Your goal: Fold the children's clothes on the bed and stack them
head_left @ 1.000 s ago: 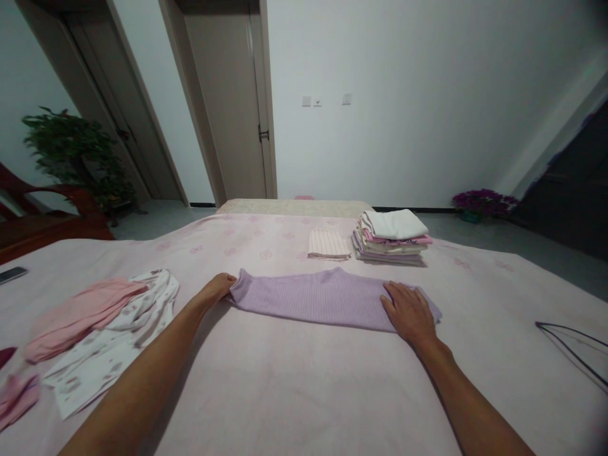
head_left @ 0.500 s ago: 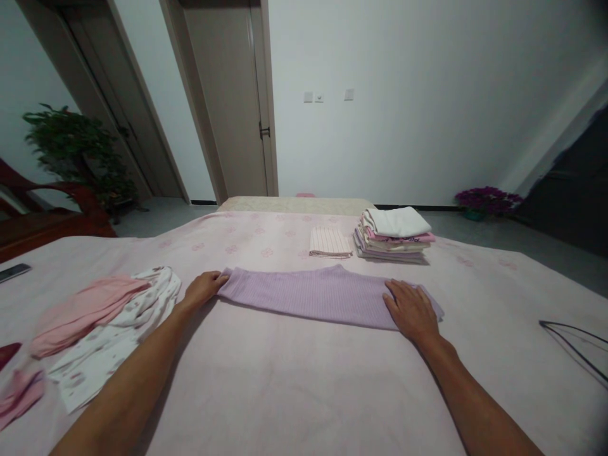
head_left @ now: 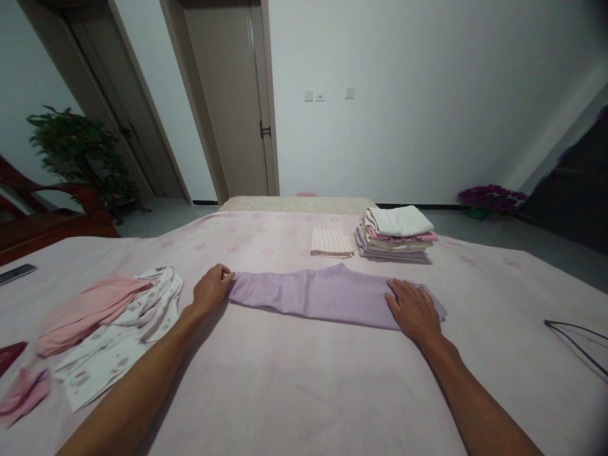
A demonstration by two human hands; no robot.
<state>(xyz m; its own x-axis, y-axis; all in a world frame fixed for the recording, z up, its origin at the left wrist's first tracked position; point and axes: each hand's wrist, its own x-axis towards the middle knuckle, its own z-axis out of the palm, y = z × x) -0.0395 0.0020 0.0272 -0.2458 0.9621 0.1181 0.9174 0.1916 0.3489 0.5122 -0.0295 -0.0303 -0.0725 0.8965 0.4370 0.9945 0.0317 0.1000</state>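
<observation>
A lilac ribbed garment, folded into a long strip, lies across the pink bedspread in front of me; it looks like a pair of trousers. My left hand pinches its left end, which is slightly raised and wrinkled. My right hand rests flat near the right end, fingers spread on the cloth. Beyond the strip lies a small folded striped cloth. Right of that stands a stack of folded clothes with a white piece on top.
On the left lie a pink garment, a white patterned garment, a small pink cloth, a dark red object and a phone. A black cable lies at the right. All sit on the bedspread.
My left hand has lifted the left end of the lilac garment a little and moved it slightly right, so wrinkles have formed. My right hand has stayed in place.
</observation>
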